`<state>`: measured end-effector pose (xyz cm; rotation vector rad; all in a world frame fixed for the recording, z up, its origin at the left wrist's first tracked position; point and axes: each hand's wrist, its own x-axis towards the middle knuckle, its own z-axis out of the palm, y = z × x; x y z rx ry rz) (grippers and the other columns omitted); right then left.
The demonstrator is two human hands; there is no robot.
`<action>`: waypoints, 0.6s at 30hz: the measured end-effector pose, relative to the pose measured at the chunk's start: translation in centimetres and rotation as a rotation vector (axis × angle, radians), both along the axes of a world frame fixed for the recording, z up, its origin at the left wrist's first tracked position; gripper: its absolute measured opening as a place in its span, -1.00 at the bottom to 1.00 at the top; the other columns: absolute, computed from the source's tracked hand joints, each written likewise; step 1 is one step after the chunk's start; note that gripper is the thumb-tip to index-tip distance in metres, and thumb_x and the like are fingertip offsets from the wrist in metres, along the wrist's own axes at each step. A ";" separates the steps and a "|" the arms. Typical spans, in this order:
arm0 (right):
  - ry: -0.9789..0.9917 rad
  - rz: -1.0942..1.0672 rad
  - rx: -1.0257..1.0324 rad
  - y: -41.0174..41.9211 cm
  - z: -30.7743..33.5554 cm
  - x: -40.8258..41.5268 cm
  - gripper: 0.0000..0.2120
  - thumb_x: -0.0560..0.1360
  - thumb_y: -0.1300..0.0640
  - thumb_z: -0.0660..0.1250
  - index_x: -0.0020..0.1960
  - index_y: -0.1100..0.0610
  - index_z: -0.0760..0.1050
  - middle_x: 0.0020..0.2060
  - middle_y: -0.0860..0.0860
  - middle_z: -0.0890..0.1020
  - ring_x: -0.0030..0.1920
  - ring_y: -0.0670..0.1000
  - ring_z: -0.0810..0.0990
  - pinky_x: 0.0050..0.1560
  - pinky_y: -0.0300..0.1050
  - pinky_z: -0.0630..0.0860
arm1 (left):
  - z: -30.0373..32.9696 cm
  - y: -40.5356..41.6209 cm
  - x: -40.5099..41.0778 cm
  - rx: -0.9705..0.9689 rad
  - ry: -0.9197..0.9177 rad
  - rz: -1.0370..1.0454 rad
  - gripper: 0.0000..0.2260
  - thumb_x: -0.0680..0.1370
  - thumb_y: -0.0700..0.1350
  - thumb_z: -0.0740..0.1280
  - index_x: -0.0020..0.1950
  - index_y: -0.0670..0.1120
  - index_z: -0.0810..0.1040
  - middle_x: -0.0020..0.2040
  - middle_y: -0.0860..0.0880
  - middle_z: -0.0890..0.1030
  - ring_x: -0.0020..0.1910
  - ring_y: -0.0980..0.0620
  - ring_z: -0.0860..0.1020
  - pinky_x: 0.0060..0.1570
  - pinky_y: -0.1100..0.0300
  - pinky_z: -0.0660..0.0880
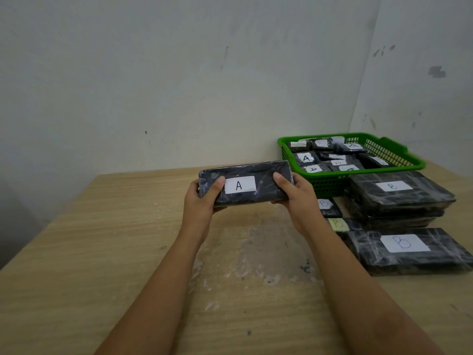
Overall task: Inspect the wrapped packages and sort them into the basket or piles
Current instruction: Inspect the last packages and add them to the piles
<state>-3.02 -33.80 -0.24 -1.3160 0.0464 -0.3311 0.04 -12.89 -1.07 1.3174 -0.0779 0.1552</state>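
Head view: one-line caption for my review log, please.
Both hands, left hand and right hand, hold a wrapped package labelled A beside the green basket and B piles.

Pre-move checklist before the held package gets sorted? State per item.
1. Label readable: the held package shows a white label reading A, facing the camera. ok
2. Grip secure: left hand and right hand each hold one end, thumbs on the front. ok
3. Destination matches: the green basket holds packages with A labels. ok
4. B piles sit outside the basket, to the right on the table. ok
5. Room in the basket: already well filled; free space cannot be judged. cannot tell
6. Wrapping intact: the back is hidden. cannot tell
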 end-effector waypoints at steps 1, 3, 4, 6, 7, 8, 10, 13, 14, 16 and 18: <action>0.014 -0.005 -0.008 -0.1 -0.1 0.0 -0.86 0.61 0.11 0.39 0.12 0.15 0.57 -0.04 0.11 0.73 -0.10 0.05 0.72 -0.27 -0.14 0.63 | -0.1 0.0 0.0 0.013 -0.010 0.004 -0.59 0.49 -0.03 0.55 0.25 -0.14 0.56 0.11 -0.12 0.71 0.03 -0.07 0.72 -0.06 0.04 0.67; 0.043 -0.020 -0.046 -0.2 -0.2 0.1 -0.78 0.60 0.07 0.41 0.17 0.16 0.57 -0.01 0.09 0.73 -0.06 0.04 0.72 -0.24 -0.14 0.64 | -0.3 -0.1 -0.1 0.061 -0.037 0.025 -0.48 0.39 0.01 0.64 0.24 -0.12 0.56 0.11 -0.11 0.71 0.07 -0.09 0.71 0.03 0.00 0.66; 0.055 -0.027 -0.071 -0.3 -0.3 0.2 -0.74 0.57 0.04 0.44 0.19 0.15 0.58 0.01 0.08 0.73 -0.03 0.04 0.72 -0.22 -0.13 0.65 | -0.5 -0.1 0.0 0.082 -0.050 0.033 -0.46 0.37 0.02 0.65 0.24 -0.11 0.55 0.12 -0.10 0.70 0.07 -0.08 0.71 0.04 0.01 0.66; 0.087 -0.045 -0.138 -0.3 -0.7 0.3 -0.62 0.45 -0.08 0.55 0.17 0.06 0.58 0.04 0.03 0.73 0.01 0.02 0.73 -0.12 -0.09 0.68 | -0.6 -0.2 -0.1 0.114 -0.065 0.043 -0.49 0.41 -0.02 0.63 0.26 -0.10 0.53 0.13 -0.09 0.68 0.08 -0.06 0.70 -0.01 0.08 0.66; 0.106 -0.063 -0.203 -0.3 -0.9 0.4 -0.51 0.35 -0.18 0.60 0.17 0.00 0.57 0.05 -0.01 0.72 0.02 0.01 0.72 -0.06 -0.03 0.69 | -0.6 -0.2 -0.1 0.131 -0.071 0.047 -0.52 0.43 -0.03 0.61 0.27 -0.09 0.53 0.13 -0.08 0.68 0.08 -0.04 0.70 -0.03 0.12 0.66; 0.126 -0.086 -0.280 -0.2 -1.1 0.4 -0.39 0.25 -0.27 0.62 0.17 -0.03 0.55 0.06 -0.05 0.71 0.04 0.00 0.71 0.00 0.01 0.69 | -0.6 -0.2 -0.1 0.150 -0.080 0.050 -0.54 0.45 -0.04 0.60 0.27 -0.08 0.53 0.13 -0.06 0.67 0.08 -0.02 0.69 -0.05 0.14 0.66; 0.154 -0.130 -0.360 0.0 -1.4 0.5 -0.23 0.15 -0.34 0.62 0.24 -0.02 0.52 0.10 -0.07 0.68 0.09 0.00 0.67 0.08 0.09 0.67 | -0.6 -0.2 -0.2 0.188 -0.101 0.048 -0.58 0.46 -0.03 0.59 0.25 -0.03 0.55 0.11 -0.01 0.68 0.06 0.03 0.69 -0.03 0.11 0.67; 0.172 -0.150 -0.359 -0.1 -1.7 0.7 -0.24 0.25 -0.22 0.64 0.33 0.07 0.49 0.15 -0.02 0.66 0.14 0.03 0.66 0.14 0.15 0.65 | -0.5 -0.2 -0.4 0.218 -0.116 0.033 -0.61 0.44 -0.01 0.59 0.21 0.01 0.58 0.07 0.04 0.70 0.02 0.10 0.69 0.05 0.00 0.67; 0.177 -0.149 -0.363 -0.2 -1.8 0.7 -0.26 0.27 -0.20 0.63 0.33 0.08 0.49 0.16 0.00 0.66 0.14 0.04 0.66 0.11 0.13 0.66 | -0.5 -0.2 -0.4 0.225 -0.121 0.033 -0.60 0.43 -0.01 0.60 0.21 0.00 0.59 0.07 0.04 0.70 0.02 0.11 0.69 0.06 0.00 0.67; 0.172 -0.146 -0.359 -0.2 -1.8 0.7 -0.29 0.29 -0.19 0.63 0.32 0.08 0.50 0.15 0.00 0.67 0.11 0.03 0.67 -0.01 0.02 0.68 | -0.5 -0.2 -0.3 0.242 -0.136 0.038 -0.59 0.44 -0.02 0.60 0.23 0.01 0.59 0.09 0.05 0.70 0.03 0.11 0.69 0.07 0.03 0.66; 0.152 -0.137 -0.352 0.0 -1.6 0.5 -0.34 0.32 -0.19 0.61 0.29 0.04 0.49 0.12 -0.05 0.66 0.10 0.00 0.66 -0.05 -0.06 0.66 | -0.4 -0.1 -0.3 0.240 -0.141 0.044 -0.59 0.45 -0.02 0.59 0.24 0.01 0.58 0.10 0.05 0.70 0.05 0.10 0.69 0.06 0.06 0.66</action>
